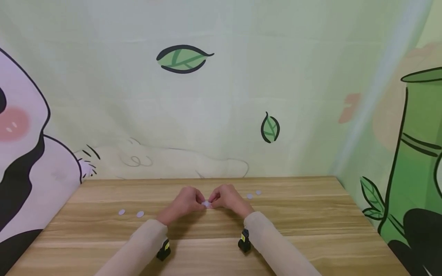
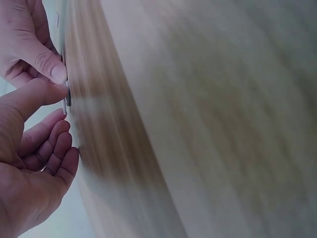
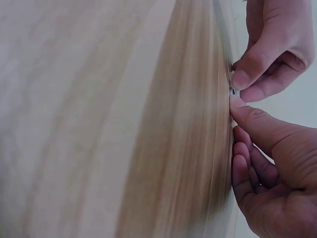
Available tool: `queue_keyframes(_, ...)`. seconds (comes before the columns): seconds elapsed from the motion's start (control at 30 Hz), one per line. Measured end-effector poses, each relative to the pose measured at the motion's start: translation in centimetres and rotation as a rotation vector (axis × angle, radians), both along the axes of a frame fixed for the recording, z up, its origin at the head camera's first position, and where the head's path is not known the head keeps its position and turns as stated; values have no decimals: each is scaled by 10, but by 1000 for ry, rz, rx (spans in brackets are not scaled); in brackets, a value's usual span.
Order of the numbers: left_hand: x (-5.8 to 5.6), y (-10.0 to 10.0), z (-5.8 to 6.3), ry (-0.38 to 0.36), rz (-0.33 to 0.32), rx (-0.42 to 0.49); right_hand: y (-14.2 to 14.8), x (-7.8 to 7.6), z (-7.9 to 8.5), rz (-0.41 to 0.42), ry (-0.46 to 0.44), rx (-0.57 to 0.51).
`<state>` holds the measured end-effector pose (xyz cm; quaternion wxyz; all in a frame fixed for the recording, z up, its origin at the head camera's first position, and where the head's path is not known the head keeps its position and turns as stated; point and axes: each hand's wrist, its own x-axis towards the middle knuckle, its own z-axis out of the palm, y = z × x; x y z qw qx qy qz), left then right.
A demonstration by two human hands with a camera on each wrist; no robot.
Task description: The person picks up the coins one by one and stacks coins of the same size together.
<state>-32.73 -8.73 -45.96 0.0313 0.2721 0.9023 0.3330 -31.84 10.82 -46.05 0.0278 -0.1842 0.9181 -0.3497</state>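
Note:
A small pale disc (image 1: pixel 206 204) is low over the wooden table, between the fingertips of both hands. My left hand (image 1: pixel 188 200) pinches it from the left, thumb against fingers. From the other side my right hand (image 1: pixel 226 196) pinches it too, the two sets of fingertips almost meeting. In the left wrist view the disc (image 2: pixel 65 105) shows edge-on as a thin sliver, partly hidden by the thumbs. Only a bit of it shows in the right wrist view, where the remaining fingers of the right hand (image 3: pixel 272 168) curl close to the tabletop.
Two more pale discs, a left one (image 1: pixel 122 212) and a nearer one (image 1: pixel 140 214), lie left of the hands. Another pair, one disc (image 1: pixel 249 196) and one farther back (image 1: pixel 258 192), lies to the right. A printed cloth backdrop (image 1: pixel 228 96) rises behind the table (image 1: pixel 203 253).

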Motion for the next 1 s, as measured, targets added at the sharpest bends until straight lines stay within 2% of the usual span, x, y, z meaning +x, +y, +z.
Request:
queue_keyframes(0.23,-1,4,-2,-45,35,9,-1,1,-1,-5,2,-4)
queue_keyframes(0.5,-1,5,-4,-1,11,-5,5,1,3,62,-30,7)
queue_keyframes(0.7,-1,7,-6,-16,-7,18,5,2,4,67,-13,4)
queue_keyframes(1.0,-3,-1,-4,-86,-1,64,5,1,1,43,-20,13)
